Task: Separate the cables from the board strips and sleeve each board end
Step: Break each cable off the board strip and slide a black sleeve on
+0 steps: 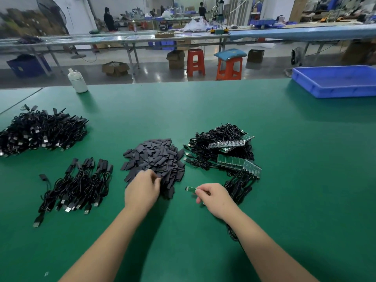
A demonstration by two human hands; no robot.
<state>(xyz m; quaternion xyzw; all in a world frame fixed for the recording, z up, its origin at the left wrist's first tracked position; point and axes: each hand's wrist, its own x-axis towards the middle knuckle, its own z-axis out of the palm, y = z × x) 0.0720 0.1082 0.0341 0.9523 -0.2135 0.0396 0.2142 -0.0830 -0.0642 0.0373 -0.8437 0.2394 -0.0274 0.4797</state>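
A heap of flat black sleeves (155, 158) is lying mid-tabletop. At its 3 o'clock, green board strips (237, 162) are resting tilted on tangled black cables (218, 135). At the heap's 5 o'clock, one small green board end (190, 189) is sticking out level, pointing to 9 o'clock. At 9 o'clock, a row of sleeved cables (81, 184) is lying, with a big black cable pile (40, 132) at 10 o'clock.

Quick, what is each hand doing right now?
Left hand: fingers curled into the pile of black sleeves; whether it grips one cannot be told.
Right hand: pinching a small green board.
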